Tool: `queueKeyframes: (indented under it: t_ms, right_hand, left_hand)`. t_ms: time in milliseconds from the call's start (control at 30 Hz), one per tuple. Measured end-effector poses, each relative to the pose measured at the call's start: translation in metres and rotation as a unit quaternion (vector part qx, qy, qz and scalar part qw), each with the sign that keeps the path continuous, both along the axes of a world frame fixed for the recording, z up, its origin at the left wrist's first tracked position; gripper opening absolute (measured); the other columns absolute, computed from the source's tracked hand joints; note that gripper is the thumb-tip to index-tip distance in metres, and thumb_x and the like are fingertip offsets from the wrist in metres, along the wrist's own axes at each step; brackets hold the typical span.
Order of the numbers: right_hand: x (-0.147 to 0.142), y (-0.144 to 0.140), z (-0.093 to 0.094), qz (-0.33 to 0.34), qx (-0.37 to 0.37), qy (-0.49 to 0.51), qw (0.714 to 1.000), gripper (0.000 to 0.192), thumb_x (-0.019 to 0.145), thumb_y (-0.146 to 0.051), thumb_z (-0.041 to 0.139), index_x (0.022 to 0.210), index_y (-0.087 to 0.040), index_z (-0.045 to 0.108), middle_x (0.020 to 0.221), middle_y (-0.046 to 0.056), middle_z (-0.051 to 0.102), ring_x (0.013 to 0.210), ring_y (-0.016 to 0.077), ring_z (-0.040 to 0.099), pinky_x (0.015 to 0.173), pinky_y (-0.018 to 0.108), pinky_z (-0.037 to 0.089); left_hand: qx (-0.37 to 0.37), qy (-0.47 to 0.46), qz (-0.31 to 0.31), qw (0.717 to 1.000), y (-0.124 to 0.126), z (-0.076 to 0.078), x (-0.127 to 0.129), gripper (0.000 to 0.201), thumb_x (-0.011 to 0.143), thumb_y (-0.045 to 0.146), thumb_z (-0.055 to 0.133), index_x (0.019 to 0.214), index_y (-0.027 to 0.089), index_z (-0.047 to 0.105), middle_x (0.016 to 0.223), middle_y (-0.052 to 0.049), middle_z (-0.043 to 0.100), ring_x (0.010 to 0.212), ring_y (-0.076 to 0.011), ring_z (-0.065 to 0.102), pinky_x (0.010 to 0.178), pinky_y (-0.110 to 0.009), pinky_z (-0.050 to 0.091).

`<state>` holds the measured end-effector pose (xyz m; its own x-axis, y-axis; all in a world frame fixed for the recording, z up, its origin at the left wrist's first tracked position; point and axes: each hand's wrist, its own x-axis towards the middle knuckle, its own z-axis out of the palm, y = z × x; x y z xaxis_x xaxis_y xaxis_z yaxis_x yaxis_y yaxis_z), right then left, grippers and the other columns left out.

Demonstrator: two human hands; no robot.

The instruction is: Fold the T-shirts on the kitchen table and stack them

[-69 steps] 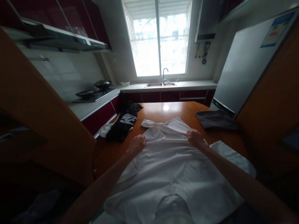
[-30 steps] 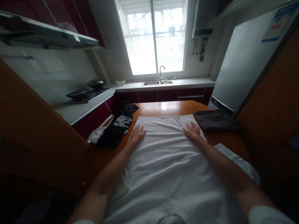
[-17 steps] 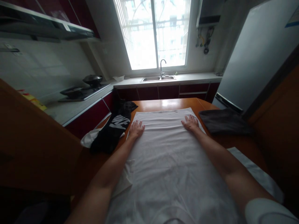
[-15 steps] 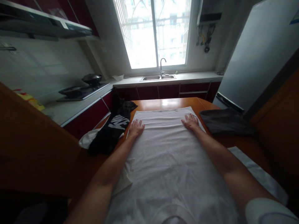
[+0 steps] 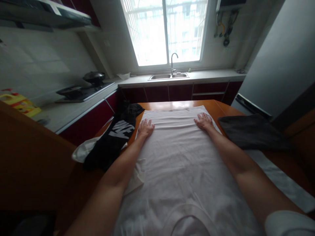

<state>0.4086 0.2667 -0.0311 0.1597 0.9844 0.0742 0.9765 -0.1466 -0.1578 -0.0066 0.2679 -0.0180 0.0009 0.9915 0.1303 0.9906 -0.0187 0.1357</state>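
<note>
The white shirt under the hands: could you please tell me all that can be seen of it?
The white shirt is thin, soft-looking cloth, spread flat lengthwise on the wooden table, neckline nearest the camera. Light wrinkles cross it. The left hand and right hand press palm-down on its far corners. A sleeve lies out on each side. A black garment lies just left of it.

Bare table (image 5: 177,105) beyond; black garment (image 5: 115,134) blocks left, grey cloth (image 5: 251,131) blocks right.

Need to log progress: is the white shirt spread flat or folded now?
Spread flat. The white shirt lies along the table, both hands pressed palm-down near its far edge.
</note>
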Motion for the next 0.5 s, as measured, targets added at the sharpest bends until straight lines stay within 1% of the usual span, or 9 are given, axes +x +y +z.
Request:
queueKeyframes:
  t_ms: [67, 133, 233, 300, 367, 400, 433, 500]
  right_hand:
    - [0.0, 0.0, 0.003, 0.003, 0.033, 0.01, 0.999, 0.067, 0.1, -0.054, 0.029, 0.155, -0.017, 0.036, 0.164, 0.015, 0.027, 0.15, 0.0297, 0.022, 0.12, 0.048, 0.015]
    - [-0.002, -0.005, 0.011, 0.008, 0.095, 0.021, 0.995, 0.063, 0.102, -0.047, 0.027, 0.154, -0.013, 0.037, 0.162, 0.016, 0.033, 0.148, 0.0295, 0.026, 0.119, 0.045, 0.018]
    - [-0.008, -0.022, 0.029, 0.003, 0.18, 0.044, 0.983, 0.056, 0.102, -0.034, 0.024, 0.148, -0.011, 0.045, 0.156, 0.015, 0.043, 0.142, 0.0289, 0.034, 0.116, 0.043, 0.023]
    - [-0.017, -0.039, 0.043, 0.0, 0.205, 0.065, 0.977, 0.053, 0.101, -0.028, 0.025, 0.144, -0.01, 0.049, 0.151, 0.015, 0.048, 0.138, 0.0285, 0.039, 0.115, 0.042, 0.027]
    - [-0.029, -0.065, 0.053, 0.026, 0.209, 0.085, 0.974, 0.05, 0.098, -0.024, 0.029, 0.141, -0.009, 0.051, 0.148, 0.015, 0.051, 0.137, 0.0274, 0.041, 0.114, 0.04, 0.03]
    - [-0.036, -0.082, 0.056, 0.053, 0.206, 0.092, 0.973, 0.05, 0.097, -0.023, 0.032, 0.141, -0.01, 0.052, 0.147, 0.015, 0.052, 0.137, 0.0267, 0.041, 0.114, 0.039, 0.031]
    - [-0.043, -0.102, 0.056, 0.084, 0.199, 0.099, 0.971, 0.049, 0.096, -0.022, 0.035, 0.139, -0.01, 0.054, 0.146, 0.015, 0.053, 0.137, 0.026, 0.042, 0.114, 0.038, 0.033]
    - [-0.057, -0.153, 0.053, 0.149, 0.18, 0.111, 0.966, 0.047, 0.094, -0.023, 0.04, 0.138, -0.014, 0.056, 0.146, 0.013, 0.053, 0.134, 0.0252, 0.046, 0.113, 0.039, 0.036]
  left_hand:
    - [0.009, -0.009, -0.003, 1.0, 0.003, 0.003, 0.001, 0.063, 0.098, 0.049, 0.038, 0.153, 0.019, 0.042, 0.163, -0.012, 0.032, 0.151, -0.0333, 0.025, 0.122, -0.051, 0.02]
    - [0.023, -0.013, -0.008, 1.0, 0.003, 0.009, 0.002, 0.062, 0.099, 0.046, 0.038, 0.152, 0.016, 0.043, 0.162, -0.012, 0.035, 0.151, -0.0314, 0.027, 0.122, -0.049, 0.021]
    - [0.075, -0.018, -0.016, 0.997, -0.006, 0.025, 0.007, 0.056, 0.101, 0.035, 0.033, 0.151, 0.014, 0.045, 0.161, -0.011, 0.038, 0.151, -0.0268, 0.027, 0.124, -0.047, 0.017]
    - [0.115, -0.021, -0.029, 0.993, -0.019, 0.036, 0.016, 0.053, 0.1, 0.029, 0.033, 0.148, 0.013, 0.047, 0.158, -0.012, 0.042, 0.151, -0.0259, 0.029, 0.125, -0.049, 0.014]
    - [0.131, -0.019, -0.066, 0.989, -0.043, 0.045, 0.027, 0.052, 0.099, 0.027, 0.037, 0.147, 0.013, 0.048, 0.157, -0.012, 0.044, 0.15, -0.0263, 0.029, 0.125, -0.049, 0.016]
    - [0.124, -0.017, -0.093, 0.988, -0.06, 0.048, 0.033, 0.052, 0.098, 0.026, 0.039, 0.147, 0.013, 0.048, 0.157, -0.012, 0.044, 0.15, -0.0268, 0.029, 0.124, -0.049, 0.017]
    - [0.112, -0.015, -0.125, 0.986, -0.08, 0.049, 0.037, 0.053, 0.097, 0.026, 0.041, 0.148, 0.013, 0.047, 0.158, -0.012, 0.042, 0.151, -0.0275, 0.028, 0.124, -0.05, 0.018]
    - [0.073, -0.016, -0.188, 0.979, -0.129, 0.046, 0.041, 0.054, 0.098, 0.028, 0.043, 0.15, 0.016, 0.046, 0.159, -0.011, 0.04, 0.151, -0.0293, 0.027, 0.123, -0.052, 0.022]
